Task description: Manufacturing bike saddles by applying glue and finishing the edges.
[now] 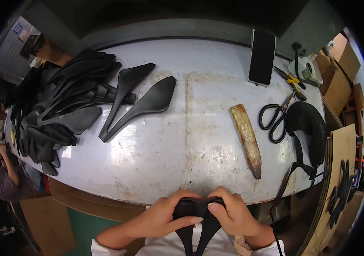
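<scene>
At the table's near edge, I hold a black V-shaped piece (210,224) with a smooth, leather-like surface. Its two broad ends are up between my hands and its narrow arms run down towards the lower edge of the view. My left hand (165,217) is closed round the left broad end, thumb across the front. My right hand (232,213) grips the other broad end, with its thumb pressed on top. A matching black V-shaped piece (150,100) lies on the white table (148,158), beside a heap of similar black pieces (62,98).
Right of the middle lies a tape-wrapped tool (246,138) with a dark tip. Beyond it are black-handled scissors (280,117), a phone (262,57), yellow-handled pliers (292,79) and a black curved pouch with a strap (310,130). Another person (9,177) sits at the far left.
</scene>
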The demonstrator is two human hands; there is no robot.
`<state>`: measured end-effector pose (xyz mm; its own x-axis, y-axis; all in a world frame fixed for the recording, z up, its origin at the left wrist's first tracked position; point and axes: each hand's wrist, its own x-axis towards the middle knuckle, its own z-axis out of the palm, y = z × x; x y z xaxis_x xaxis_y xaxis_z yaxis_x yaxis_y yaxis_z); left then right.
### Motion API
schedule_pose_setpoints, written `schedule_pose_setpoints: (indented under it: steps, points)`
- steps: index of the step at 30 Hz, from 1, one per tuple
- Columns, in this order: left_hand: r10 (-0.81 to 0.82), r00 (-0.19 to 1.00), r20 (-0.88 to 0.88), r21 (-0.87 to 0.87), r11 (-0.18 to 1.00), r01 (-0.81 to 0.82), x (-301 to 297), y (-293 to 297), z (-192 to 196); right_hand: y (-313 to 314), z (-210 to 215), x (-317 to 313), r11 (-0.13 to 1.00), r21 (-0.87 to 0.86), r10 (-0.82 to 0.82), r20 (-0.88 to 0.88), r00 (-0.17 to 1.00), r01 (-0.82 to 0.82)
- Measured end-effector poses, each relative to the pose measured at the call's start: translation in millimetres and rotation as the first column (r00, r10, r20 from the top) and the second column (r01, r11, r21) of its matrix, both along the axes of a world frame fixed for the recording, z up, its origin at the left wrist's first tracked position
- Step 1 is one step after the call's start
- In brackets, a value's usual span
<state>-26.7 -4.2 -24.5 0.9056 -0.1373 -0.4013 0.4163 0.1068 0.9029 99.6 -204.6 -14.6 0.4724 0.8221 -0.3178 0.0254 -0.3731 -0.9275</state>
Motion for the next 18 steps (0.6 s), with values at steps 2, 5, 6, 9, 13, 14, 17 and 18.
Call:
schedule_pose_setpoints:
  steps: [2, 5, 6, 9, 13, 14, 17, 18]
  points:
    - [0.056, 0.998, -0.008, 0.088, 0.995, -0.055, -3.6, -2.4, -3.2, 2.8, 0.8, -0.8, 1.000, 0.011, -0.027, 0.019, 0.999, 0.027]
    - [0.158, 0.987, -0.032, 0.114, 0.982, -0.153, -11.2, -6.6, -5.4, 5.9, 0.7, -2.2, 1.000, 0.014, -0.018, 0.025, 1.000, 0.018]
    - [0.153, 0.988, -0.032, 0.115, 0.982, -0.149, -10.5, -6.3, -5.9, 6.0, 0.6, -2.9, 1.000, 0.005, -0.019, 0.024, 1.000, 0.019]
    - [0.161, 0.986, 0.050, 0.236, 0.957, -0.168, -5.9, -2.4, -4.3, 8.4, 0.4, -2.6, 1.000, 0.014, 0.005, 0.042, 0.999, -0.006]
    - [0.094, 0.993, 0.070, 0.266, 0.958, -0.110, 3.9, 3.7, 2.9, 10.1, 2.5, -2.6, 0.996, 0.057, 0.058, 0.160, 0.985, -0.068]
    - [0.081, 0.994, 0.071, 0.312, 0.945, -0.099, 4.7, 2.6, 3.9, 9.9, 2.5, -2.1, 0.995, 0.060, 0.064, 0.161, 0.985, -0.074]
    - [0.088, 0.984, 0.156, 0.505, 0.849, -0.156, 1.9, -6.7, 7.0, 6.8, 3.9, 0.8, 0.997, 0.041, 0.061, 0.121, 0.991, -0.066]
    - [0.093, 0.983, 0.158, 0.503, 0.849, -0.161, 1.6, -5.9, 6.0, 6.0, 5.6, 0.6, 0.998, 0.010, 0.065, 0.112, 0.992, -0.067]
